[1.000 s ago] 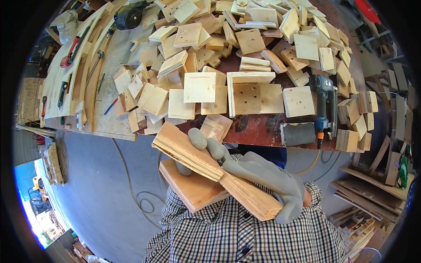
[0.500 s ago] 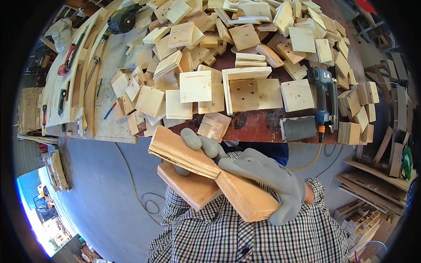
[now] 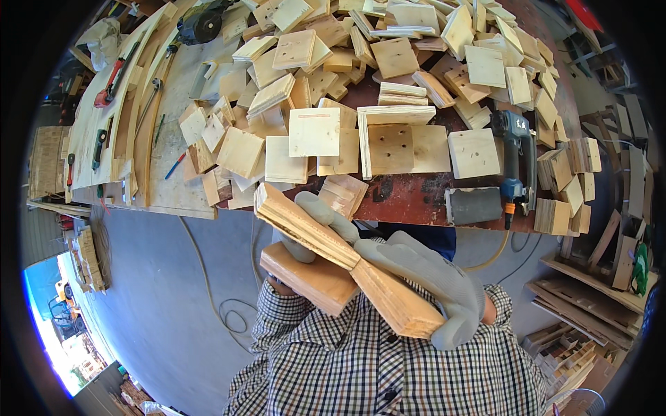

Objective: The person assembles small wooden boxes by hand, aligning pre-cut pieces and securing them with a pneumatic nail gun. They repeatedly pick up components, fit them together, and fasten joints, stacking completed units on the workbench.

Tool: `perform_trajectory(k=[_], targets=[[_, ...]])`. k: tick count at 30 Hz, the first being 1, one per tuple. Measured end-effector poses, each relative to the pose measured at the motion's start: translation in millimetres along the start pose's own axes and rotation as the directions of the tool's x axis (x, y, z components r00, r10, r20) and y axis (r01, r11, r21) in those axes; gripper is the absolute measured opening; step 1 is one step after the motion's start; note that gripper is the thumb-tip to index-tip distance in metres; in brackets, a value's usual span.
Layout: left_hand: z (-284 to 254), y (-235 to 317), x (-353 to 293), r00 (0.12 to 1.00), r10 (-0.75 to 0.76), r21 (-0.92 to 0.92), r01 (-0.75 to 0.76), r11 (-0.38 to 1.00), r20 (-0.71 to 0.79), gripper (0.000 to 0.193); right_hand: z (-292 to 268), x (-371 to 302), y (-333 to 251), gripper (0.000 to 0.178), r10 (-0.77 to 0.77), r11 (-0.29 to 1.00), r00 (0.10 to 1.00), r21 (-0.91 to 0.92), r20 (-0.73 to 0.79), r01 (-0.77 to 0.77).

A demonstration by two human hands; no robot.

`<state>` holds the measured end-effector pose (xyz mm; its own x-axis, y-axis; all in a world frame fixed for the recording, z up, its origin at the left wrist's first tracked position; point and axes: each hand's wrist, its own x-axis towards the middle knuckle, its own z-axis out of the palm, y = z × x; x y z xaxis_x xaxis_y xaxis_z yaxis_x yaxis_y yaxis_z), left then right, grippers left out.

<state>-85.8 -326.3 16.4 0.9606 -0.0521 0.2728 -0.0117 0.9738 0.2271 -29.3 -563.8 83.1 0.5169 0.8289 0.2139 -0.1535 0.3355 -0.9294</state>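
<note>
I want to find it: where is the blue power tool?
The blue power tool lies on the table's right side, beside a square wooden tile.

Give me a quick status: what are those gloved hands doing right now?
Right hand clamped around a stack of plywood boards. Left hand mostly hidden beneath, steadying. Workbench ahead heaped with cut squares; nothing blocking.

Matt pale plywood boards (image 3: 333,256); grey knitted cloth gloves (image 3: 423,277).

Woodworking shop: bench (image 3: 416,197) heaped w/ cut plywood squares (image 3: 313,132), power sander (image 3: 517,163), clamps (image 3: 111,73) & hand tools at left, offcut racks (image 3: 590,277) right, concrete floor (image 3: 159,291).
</note>
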Motion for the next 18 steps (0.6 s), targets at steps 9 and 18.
perform_trajectory(k=[9,18], targets=[[-5,-1,5,1.000,-0.026,0.023,0.026,0.999,0.009,0.047,-7,-3,-12,0.118,0.171,0.981,0.984,0.080,0.058,-0.175],[-3,-11,5,0.979,0.200,0.306,-0.199,0.931,0.028,0.044,-2,13,-18,0.105,-0.023,0.985,0.999,-0.172,0.027,0.028]])
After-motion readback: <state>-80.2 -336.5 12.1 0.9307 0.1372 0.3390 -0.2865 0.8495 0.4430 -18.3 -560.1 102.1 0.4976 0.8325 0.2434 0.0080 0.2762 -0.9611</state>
